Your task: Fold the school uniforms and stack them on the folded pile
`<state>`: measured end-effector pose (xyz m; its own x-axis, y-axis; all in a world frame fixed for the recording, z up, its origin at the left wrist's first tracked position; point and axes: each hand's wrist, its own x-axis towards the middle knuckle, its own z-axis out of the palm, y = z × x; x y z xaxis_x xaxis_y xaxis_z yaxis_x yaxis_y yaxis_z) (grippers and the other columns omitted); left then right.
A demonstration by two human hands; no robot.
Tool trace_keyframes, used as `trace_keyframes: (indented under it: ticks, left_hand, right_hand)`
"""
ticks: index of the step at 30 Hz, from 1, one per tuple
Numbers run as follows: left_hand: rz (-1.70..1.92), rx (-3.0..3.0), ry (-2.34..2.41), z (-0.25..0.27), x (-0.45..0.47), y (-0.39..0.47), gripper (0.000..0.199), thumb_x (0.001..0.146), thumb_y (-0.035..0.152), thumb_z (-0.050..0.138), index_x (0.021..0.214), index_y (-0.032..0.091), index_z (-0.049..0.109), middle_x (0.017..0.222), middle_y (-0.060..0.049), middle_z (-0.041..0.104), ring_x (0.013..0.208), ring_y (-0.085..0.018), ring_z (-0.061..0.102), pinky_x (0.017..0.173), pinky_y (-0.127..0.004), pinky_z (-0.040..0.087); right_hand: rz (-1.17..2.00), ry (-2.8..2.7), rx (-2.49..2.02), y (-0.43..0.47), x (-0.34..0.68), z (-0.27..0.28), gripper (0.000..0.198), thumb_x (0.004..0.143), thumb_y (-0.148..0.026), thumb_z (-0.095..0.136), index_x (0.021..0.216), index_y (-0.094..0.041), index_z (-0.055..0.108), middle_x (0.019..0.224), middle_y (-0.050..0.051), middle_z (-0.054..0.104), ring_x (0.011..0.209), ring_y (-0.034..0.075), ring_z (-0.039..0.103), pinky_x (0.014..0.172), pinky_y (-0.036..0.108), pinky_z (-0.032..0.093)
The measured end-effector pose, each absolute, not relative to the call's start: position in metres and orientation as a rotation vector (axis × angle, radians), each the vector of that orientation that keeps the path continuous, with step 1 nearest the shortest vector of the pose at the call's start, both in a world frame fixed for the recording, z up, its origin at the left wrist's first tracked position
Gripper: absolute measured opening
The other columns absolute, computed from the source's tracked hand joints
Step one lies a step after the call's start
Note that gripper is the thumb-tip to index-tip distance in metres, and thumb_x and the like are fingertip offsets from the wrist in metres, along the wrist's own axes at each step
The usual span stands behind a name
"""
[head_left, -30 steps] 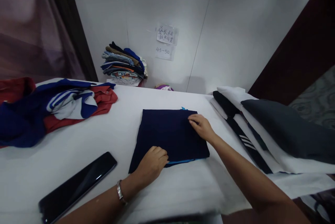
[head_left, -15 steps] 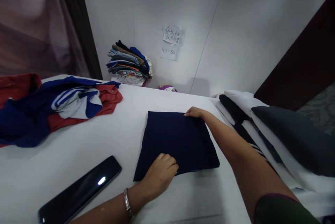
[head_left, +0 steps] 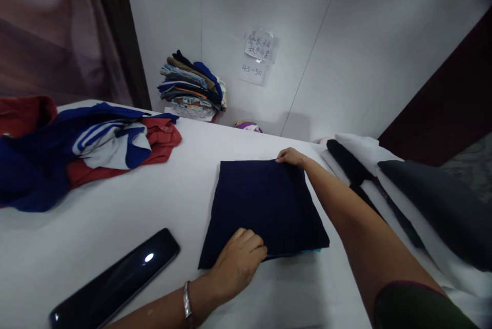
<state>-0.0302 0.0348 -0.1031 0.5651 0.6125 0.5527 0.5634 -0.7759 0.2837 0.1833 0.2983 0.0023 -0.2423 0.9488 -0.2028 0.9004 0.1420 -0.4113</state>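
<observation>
A dark navy garment (head_left: 265,201), folded into a rough square, lies before me on the white table. My left hand (head_left: 240,262), a silver bracelet at its wrist, has its fingers curled over the near edge; the thumb is hidden. At the far edge, towards the right corner, my right hand (head_left: 290,157) pinches the cloth between thumb and fingers. A thin strip of light blue shows beneath the near right edge of the navy cloth. Both hands are closed on the same garment.
On the left lie crumpled red, blue and white clothes (head_left: 111,147). A glossy black long object (head_left: 119,278) rests near my left forearm. Folded clothes are stacked (head_left: 192,85) by the wall and piled (head_left: 434,206) on the right. Handwritten paper signs (head_left: 258,55) hang on the wall.
The garment's near right edge sits slightly higher, and more light blue shows under it. Both hands keep their holds. The view has shifted a little.
</observation>
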Motion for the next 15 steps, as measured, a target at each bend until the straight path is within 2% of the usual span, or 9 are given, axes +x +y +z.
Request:
trace_keyframes:
  ticks: [7, 12, 15]
  left_hand:
    - [0.849, 2.71, 1.083, -0.105, -0.03, 0.035, 0.019, 0.091, 0.007, 0.047, 0.085, 0.02, 0.06, 0.08, 0.001, 0.056, 0.074, -0.014, 0.043, 0.069, -0.031, 0.027]
    - [0.824, 2.749, 1.086, -0.104, -0.028, 0.035, 0.019, 0.09, 0.006, 0.048, 0.079, 0.019, 0.057, 0.079, 0.0, 0.055, 0.072, -0.014, 0.042, 0.068, -0.031, 0.026]
    - [0.836, 2.739, 1.08, -0.104, -0.028, 0.034, 0.018, 0.09, 0.007, 0.049, 0.079, 0.018, 0.057, 0.079, 0.001, 0.055, 0.072, -0.014, 0.042, 0.068, -0.031, 0.027]
  right_hand:
    - [0.414, -2.274, -1.949, 0.288, 0.175, -0.042, 0.016, 0.082, -0.025, 0.064, 0.094, -0.017, 0.071, 0.097, 0.008, 0.07, 0.091, 0.02, 0.062, 0.078, 0.027, 0.044]
    - [0.505, -2.415, -1.905, 0.295, 0.172, -0.035, 0.023, 0.089, -0.032, 0.056, 0.096, -0.018, 0.072, 0.104, 0.009, 0.071, 0.096, 0.02, 0.063, 0.085, 0.027, 0.046]
    - [0.557, -2.478, -1.911, 0.306, 0.166, -0.021, 0.03, 0.092, -0.034, 0.05, 0.09, -0.018, 0.074, 0.101, 0.009, 0.072, 0.094, 0.021, 0.065, 0.087, 0.03, 0.047]
